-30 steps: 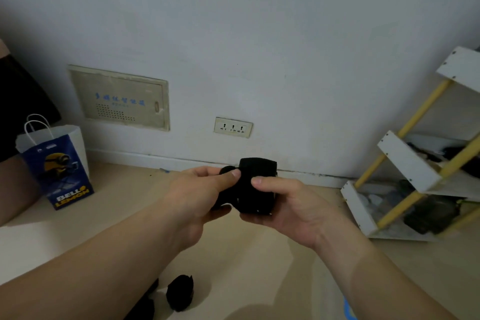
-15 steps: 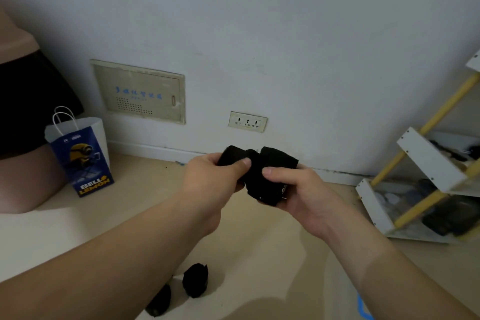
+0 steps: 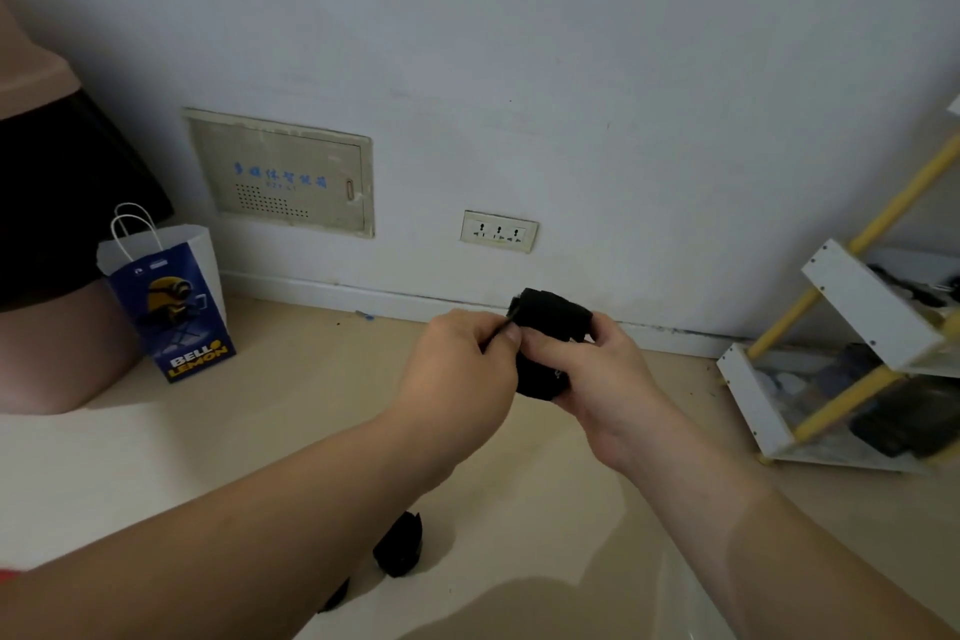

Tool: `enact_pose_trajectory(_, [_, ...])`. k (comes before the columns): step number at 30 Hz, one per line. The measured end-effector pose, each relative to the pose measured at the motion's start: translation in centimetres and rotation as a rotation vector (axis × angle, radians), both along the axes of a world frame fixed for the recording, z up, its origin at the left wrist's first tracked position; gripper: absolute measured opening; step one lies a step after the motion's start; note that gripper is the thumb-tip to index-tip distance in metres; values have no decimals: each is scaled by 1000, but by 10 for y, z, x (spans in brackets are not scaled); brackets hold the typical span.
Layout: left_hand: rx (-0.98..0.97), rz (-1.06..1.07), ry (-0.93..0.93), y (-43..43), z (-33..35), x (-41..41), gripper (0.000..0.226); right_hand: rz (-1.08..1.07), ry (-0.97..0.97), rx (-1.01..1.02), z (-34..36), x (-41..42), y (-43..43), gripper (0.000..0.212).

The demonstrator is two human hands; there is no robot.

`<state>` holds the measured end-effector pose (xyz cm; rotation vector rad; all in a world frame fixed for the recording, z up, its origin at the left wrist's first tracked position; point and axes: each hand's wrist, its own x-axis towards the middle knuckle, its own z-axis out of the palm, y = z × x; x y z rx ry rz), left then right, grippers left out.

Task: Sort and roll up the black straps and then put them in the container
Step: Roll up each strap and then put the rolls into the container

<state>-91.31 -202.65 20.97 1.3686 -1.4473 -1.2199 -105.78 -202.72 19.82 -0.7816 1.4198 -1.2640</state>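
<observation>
Both hands work above the smooth pale floor [image 3: 311, 405]. The right hand [image 3: 597, 379] curls round a thick roll of matte black fabric strap [image 3: 550, 322], and the left hand [image 3: 457, 369] pinches its thin loose end. At the right, a white-shelved rack on yellow poles [image 3: 862, 296] is cut off by the frame, its dark contents unclear. A glossy blue paper bag [image 3: 171, 307] stands by the wall. One small rolled black strap [image 3: 399, 543] lies on open floor; another [image 3: 335, 595] is half hidden under the left forearm.
</observation>
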Motion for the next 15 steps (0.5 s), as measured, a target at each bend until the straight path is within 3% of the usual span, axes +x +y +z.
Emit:
enact_pose_trajectory(4, [107,-35,-7,3,-4,0,35,-64,51,14,-12,20,6,32])
enact_pose_trajectory(8, [117,-31,-5,4,-3,1,38,7,-70,55,-3,27,12,23])
enact_pose_trajectory(12, [45,-104,-2,4,-2,9,10,77,-123,45,1,18,16,25])
enact_pose_trajectory(15, [15,-89,-74,4,-6,11,23,77,-133,53,-1,12,16,19])
